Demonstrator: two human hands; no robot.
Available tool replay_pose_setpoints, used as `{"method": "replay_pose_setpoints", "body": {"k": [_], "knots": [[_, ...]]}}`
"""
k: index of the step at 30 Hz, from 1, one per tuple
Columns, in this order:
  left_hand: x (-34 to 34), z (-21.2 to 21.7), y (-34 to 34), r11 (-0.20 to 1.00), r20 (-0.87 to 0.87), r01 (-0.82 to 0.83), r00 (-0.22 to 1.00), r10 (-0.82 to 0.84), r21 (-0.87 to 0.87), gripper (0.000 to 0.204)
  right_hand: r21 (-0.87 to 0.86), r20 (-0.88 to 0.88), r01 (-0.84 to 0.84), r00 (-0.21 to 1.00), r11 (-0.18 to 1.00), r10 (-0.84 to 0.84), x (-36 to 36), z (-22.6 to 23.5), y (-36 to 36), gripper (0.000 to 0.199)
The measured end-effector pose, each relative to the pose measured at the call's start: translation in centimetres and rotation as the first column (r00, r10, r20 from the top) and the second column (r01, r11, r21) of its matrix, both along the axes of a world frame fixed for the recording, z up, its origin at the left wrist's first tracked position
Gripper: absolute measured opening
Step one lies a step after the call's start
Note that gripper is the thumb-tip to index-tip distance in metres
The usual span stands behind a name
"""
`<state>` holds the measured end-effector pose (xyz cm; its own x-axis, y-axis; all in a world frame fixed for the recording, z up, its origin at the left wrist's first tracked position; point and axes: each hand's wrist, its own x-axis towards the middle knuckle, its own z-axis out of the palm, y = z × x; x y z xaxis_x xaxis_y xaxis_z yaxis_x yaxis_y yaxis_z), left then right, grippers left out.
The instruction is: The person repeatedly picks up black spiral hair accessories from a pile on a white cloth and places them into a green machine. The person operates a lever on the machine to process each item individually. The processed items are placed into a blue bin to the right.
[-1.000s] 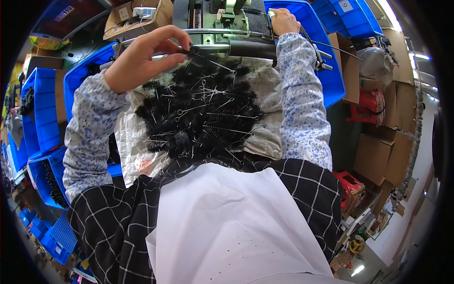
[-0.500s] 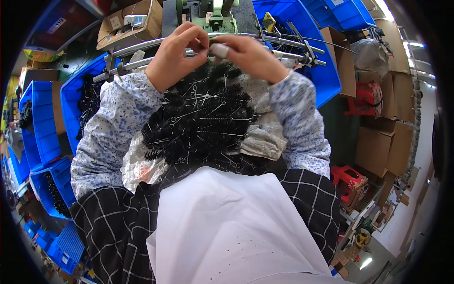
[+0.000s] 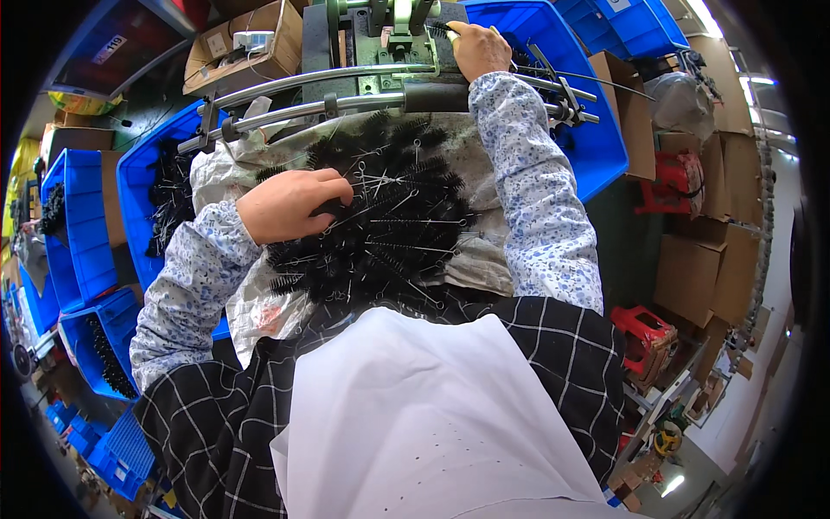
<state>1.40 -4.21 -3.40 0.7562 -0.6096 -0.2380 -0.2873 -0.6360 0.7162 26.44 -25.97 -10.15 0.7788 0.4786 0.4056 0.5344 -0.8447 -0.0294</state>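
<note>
A heap of small black bristle brushes (image 3: pixel 380 225) on twisted wire stems lies on a grubby cloth (image 3: pixel 484 259) spread over the person's lap, at the centre of the frame. The left hand (image 3: pixel 290 203) rests on the heap's left edge, fingers curled down into the bristles and closed on one or more brushes; which one I cannot tell. The right hand (image 3: pixel 478 48) reaches to the upper middle of the frame, pinching a single brush against the green metal machine (image 3: pixel 380 26) above the curved steel bars (image 3: pixel 328 91).

These brushes look very light. The bristle heads seem soft and springy, and they mesh with their neighbours, so a pull may drag others along. The thin wire stems look stiff but bendable, and probably give the cleanest hold, pinched between thumb and forefinger. Blue bins (image 3: pixel 605 130) with more brushes stand on both sides.
</note>
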Motion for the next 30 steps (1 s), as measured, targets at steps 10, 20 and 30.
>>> {"method": "replay_pose_setpoints", "body": {"k": [10,20,30], "knots": [[0.8,3.0,2.3,0.941,0.145,-0.240,0.949,0.279,-0.238,0.023,-0.051,-0.039,-0.034,0.999,0.998,0.032,1.5,-1.1,0.0,0.024],[1.2,4.8,3.7,0.879,0.148,-0.318,0.909,0.389,-0.355,0.025,-0.140,-0.129,0.160,0.976,0.977,-0.178,-0.1,0.0,-1.9,0.045],[2.2,4.7,3.0,0.914,0.215,-0.232,0.925,0.313,-0.333,0.028,-0.031,-0.119,0.091,0.989,0.995,-0.094,-1.3,-0.7,2.7,0.036]]}}
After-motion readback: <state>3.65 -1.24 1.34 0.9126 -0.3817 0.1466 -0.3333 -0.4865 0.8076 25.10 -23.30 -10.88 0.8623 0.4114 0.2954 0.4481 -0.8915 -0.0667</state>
